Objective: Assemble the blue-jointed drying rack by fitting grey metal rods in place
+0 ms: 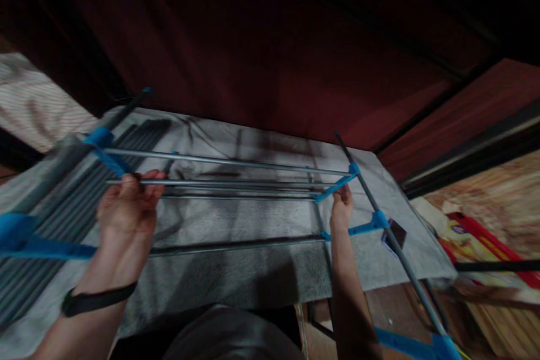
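Observation:
My left hand (129, 197) is closed around the left end of a thin grey metal tube (236, 183), whose tip sticks out past my fingers. At the other end of that tube, my right hand (342, 205) has its fingers closed at a blue plastic bracket (335, 185). The bracket joins a thicker upright pole (367, 194) on the right side of the rack frame. On the left, another blue bracket (110, 152) sits just above my left hand, apart from the tube's end. A second tube (253, 163) spans both sides behind the held one.
Several loose grey tubes (71, 202) lie side by side on the grey cloth-covered table (270, 275). A phone (396, 233) rests by the right pole. Dark red panels (261, 67) stand behind, and red-and-yellow packaging (476, 242) lies at the right.

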### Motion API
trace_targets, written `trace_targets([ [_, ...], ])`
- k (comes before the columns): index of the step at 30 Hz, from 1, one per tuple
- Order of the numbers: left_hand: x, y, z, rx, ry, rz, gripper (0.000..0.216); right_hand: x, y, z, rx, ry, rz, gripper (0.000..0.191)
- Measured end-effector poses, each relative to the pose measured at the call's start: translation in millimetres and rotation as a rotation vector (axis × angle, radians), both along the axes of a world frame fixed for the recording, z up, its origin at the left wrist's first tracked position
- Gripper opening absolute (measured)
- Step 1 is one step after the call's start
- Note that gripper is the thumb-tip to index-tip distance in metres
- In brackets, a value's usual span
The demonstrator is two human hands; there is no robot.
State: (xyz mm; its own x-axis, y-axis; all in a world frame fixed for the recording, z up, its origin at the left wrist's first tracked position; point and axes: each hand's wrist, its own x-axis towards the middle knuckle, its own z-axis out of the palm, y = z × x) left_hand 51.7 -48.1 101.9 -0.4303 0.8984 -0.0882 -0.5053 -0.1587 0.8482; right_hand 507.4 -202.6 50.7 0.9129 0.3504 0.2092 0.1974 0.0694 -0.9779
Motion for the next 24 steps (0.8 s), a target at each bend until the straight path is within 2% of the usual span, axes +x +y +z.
trace_targets([
  [2,2.8,-3.4,9.4,-0.073,-0.045,-0.035,0.024,-0.7,-1.1,-1.2,0.008,-0.023,-0.007,0.068],
  [5,4.0,-3.6,15.8,-0.071,-0.09,-0.064,0.022,0.1,-1.1,-3.1,0.046,-0.01,-0.013,0.063],
  [14,-0.2,-7.6,12.3,-0.037,-0.12,-0.107,0.013,1.6,-3.6,-0.2,0.046,-0.026,-0.002,0.056],
  [18,0.5,-8.9,13.9,-0.024,-0.065,-0.07,0.026,1.4,-4.7,-0.2,0.022,0.002,0.002,0.056],
  [21,1.2,-10.4,11.4,-0.003,0.015,-0.06,0.035,-23.2,-11.6,-1.4,-0.047,-0.065,-0.089,0.061],
  [23,1.5,-11.0,7.5,-0.015,0.077,-0.035,0.038,-57.1,-17.0,-2.1,-0.113,-0.279,-0.122,0.058],
  [24,1.5,-10.9,5.2,-0.027,0.106,-0.015,0.039,-78.1,-18.5,-2.0,-0.14,-0.434,-0.091,0.054],
])
